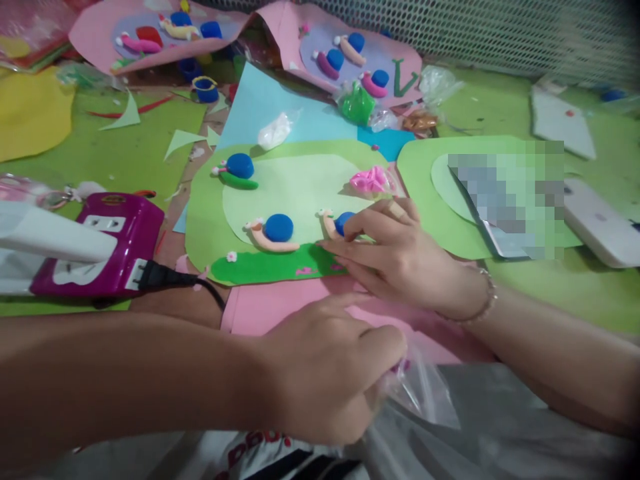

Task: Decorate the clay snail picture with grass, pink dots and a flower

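A green card [203, 233] bears clay snails with blue shells and a dark green clay strip [260, 265] along its front edge. My right hand [395, 257] rests over the card's front right part, fingers bent and close together beside the right snail [327, 223]; whether they grip anything is hidden. Nearer to me, my left hand [330, 367] is closed on a clear plastic bag [425, 387] with a bit of magenta inside. A bag of pink clay [373, 180] lies just beyond my right hand.
At the left stands a purple power socket [135, 227] with a black cord. On the right are a phone [605, 220] and another green card [450, 247]. Pink sheets with clay snails [330, 63], a white clay bag [275, 131] and a green one [356, 103] lie behind.
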{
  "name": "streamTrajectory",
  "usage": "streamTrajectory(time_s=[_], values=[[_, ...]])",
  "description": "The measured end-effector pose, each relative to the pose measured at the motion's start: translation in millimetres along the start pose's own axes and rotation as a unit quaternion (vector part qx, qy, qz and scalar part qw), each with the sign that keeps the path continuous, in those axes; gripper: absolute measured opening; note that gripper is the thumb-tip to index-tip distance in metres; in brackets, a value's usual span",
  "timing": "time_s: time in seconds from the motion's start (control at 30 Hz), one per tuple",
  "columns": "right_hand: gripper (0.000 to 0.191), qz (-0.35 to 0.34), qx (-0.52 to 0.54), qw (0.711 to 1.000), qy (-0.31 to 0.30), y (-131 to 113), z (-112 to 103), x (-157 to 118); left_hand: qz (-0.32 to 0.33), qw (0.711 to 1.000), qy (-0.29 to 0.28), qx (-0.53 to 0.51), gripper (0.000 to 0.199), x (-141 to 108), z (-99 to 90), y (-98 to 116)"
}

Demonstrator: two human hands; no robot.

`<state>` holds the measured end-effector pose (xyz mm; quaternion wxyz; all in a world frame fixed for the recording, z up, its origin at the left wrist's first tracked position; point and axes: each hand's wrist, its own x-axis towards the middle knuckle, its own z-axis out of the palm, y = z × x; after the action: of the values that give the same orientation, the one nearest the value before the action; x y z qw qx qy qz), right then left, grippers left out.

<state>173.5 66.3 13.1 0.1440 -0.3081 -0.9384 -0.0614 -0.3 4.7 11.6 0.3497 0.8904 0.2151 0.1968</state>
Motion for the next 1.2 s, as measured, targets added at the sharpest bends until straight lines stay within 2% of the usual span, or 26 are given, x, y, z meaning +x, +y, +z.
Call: streamTrajectory(time_s=[0.13,0.27,0.37,0.53,0.73,0.97,1.1,1.2], values=[[0.022,-0.016,-0.031,0.999,-0.002,0,1,2,-0.021,1.0,0.017,0.009,0.013,2,-2.7,-1],[0.027,-0.047,-0.071,0.996,-0.018,0,-3,1,-0.058,0.998,0.005,0.019,0.015,5,-5.7,-1],[0.032,-0.06,-0.057,0.996,-0.018,2,-7,-2,-0.077,0.997,-0.005,0.029,0.017,7,-6.3,-1],[0.034,-0.04,-0.031,0.999,-0.015,5,-13,-6,-0.086,0.995,-0.028,0.032,0.014,8,-5.5,0],[0.034,-0.057,-0.045,0.997,-0.031,2,-7,-4,-0.07,0.996,-0.027,0.042,0.011,7,-4.9,-2],[0.044,-0.02,0.025,0.993,-0.111,1,-10,-3,-0.05,0.997,-0.023,0.06,0.014,6,-4.0,-2],[0.044,-0.002,0.044,0.992,-0.115,3,-11,-3,-0.055,0.997,-0.027,0.053,0.015,7,-5.3,-1],[0.043,0.012,0.101,0.991,-0.086,5,-15,-3,-0.061,0.997,-0.034,0.045,0.014,8,-6.5,-1]])
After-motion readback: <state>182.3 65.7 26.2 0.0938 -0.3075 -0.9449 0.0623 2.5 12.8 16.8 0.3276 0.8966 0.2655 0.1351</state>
